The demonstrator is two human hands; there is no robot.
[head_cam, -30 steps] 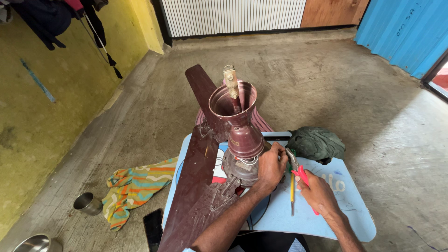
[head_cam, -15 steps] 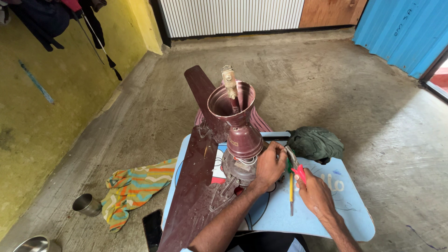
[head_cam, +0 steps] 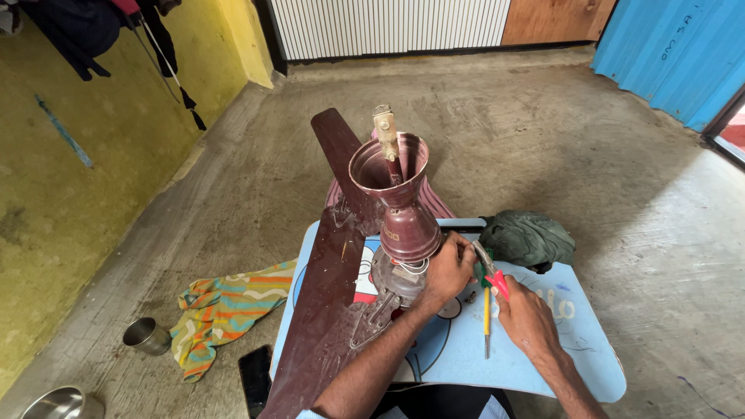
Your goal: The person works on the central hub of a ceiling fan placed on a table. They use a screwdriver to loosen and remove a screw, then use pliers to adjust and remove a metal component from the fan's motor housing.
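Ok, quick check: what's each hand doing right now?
Left hand: closed on the ceiling fan motor.
Right hand: closed on red-handled pliers.

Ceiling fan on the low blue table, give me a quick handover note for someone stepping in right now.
Left hand grips the ceiling fan at its motor housing, steadying it upright on the blue table.
Right hand holds red-handled pliers, jaws near the motor.
A yellow-handled screwdriver lies on the table between the hands.
Done: wiring shows under the raised canopy cup.
Left: blades still attached; what the pliers work on is too small to tell.
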